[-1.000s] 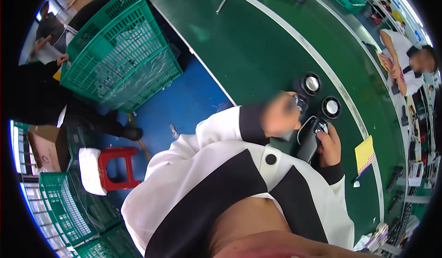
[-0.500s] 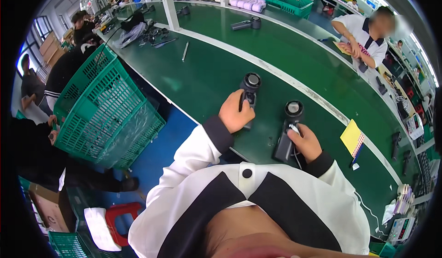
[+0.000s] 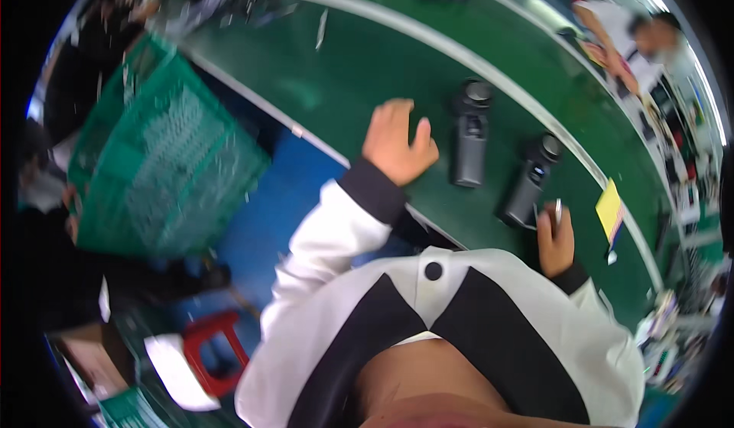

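Note:
Two dark handheld fans with round heads lie on the green workbench (image 3: 344, 99). The left-hand fan (image 3: 470, 141) is nearest to my left hand (image 3: 397, 141), which is open, thumb apart from the fingers, a short gap from the fan. To its right the second fan (image 3: 527, 187) lies tilted, a small light showing on its handle. Just right of that fan's lower end, my right hand (image 3: 556, 237) pinches a slim, pale cable plug (image 3: 558, 211); motion blurs it. A piece of thin white cable shows beside the fan's handle.
A yellow paper pad (image 3: 609, 210) lies right of my right hand. A large green plastic crate (image 3: 168, 160) stands left of the bench, with a red stool (image 3: 214, 351) below. A pen-like tool (image 3: 322, 29) lies farther off. A co-worker (image 3: 619, 42) is across the bench.
My left hand has let go of its fan, which now lies on the bench. My right hand has come away from the other fan with the plug. The whole view has shifted.

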A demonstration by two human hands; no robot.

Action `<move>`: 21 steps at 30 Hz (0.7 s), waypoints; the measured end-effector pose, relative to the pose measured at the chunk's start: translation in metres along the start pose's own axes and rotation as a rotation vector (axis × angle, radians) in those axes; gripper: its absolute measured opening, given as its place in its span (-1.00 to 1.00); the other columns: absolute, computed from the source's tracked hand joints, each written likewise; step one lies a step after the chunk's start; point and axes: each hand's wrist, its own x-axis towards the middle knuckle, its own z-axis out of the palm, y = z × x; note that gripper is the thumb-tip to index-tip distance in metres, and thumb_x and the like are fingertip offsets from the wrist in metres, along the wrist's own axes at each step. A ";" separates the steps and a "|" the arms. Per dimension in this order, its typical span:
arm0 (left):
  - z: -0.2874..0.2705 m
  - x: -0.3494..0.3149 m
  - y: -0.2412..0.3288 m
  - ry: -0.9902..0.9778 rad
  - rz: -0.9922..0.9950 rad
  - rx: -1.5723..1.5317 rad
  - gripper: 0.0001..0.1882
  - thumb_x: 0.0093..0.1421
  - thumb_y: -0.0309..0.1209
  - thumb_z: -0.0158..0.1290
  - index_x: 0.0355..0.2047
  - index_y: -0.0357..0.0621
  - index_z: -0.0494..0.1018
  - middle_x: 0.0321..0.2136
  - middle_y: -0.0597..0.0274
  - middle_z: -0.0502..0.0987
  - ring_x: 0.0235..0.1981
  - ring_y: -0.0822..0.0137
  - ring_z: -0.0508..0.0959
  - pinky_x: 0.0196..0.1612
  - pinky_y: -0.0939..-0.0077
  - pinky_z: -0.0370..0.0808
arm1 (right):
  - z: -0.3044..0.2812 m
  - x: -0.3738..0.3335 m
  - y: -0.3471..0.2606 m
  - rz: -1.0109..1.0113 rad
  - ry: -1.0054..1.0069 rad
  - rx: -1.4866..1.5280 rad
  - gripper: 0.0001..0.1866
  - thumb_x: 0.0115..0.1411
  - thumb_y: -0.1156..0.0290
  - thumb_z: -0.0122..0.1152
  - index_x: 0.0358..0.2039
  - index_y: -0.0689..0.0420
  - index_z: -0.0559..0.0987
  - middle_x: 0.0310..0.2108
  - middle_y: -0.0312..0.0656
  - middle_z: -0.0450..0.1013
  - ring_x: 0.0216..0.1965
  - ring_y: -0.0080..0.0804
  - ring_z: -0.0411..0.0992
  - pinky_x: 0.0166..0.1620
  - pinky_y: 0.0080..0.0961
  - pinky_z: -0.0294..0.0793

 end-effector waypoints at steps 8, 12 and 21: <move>-0.030 0.009 -0.048 -0.362 0.025 0.272 -0.55 -0.06 -0.35 -0.05 -0.14 -0.34 0.33 -0.07 -0.15 0.29 0.01 -0.07 0.26 0.06 -0.03 0.15 | -0.003 -0.018 -0.001 -0.363 -0.329 -0.463 -0.73 -0.22 0.66 0.04 -0.40 0.28 0.33 -0.51 0.03 0.25 -0.52 -0.04 0.23 -0.44 -0.26 0.23; -0.031 0.025 -0.041 -0.460 -0.055 0.245 -0.53 -0.10 -0.36 -0.05 -0.14 -0.34 0.33 -0.05 -0.16 0.27 0.02 -0.08 0.25 0.06 -0.06 0.13 | -0.005 -0.016 0.001 -0.357 -0.378 -0.462 -0.68 -0.24 0.65 0.04 -0.37 0.28 0.32 -0.46 0.02 0.26 -0.50 -0.05 0.24 -0.41 -0.23 0.23; -0.033 0.029 -0.043 -0.449 -0.102 0.204 -0.53 -0.12 -0.34 -0.06 -0.17 -0.35 0.34 -0.07 -0.19 0.29 0.00 -0.10 0.25 0.05 -0.12 0.12 | -0.010 -0.037 0.034 -0.372 -0.447 -0.558 -0.66 -0.24 0.48 0.07 -0.36 0.25 0.33 -0.41 0.00 0.28 -0.43 -0.06 0.25 -0.35 -0.18 0.24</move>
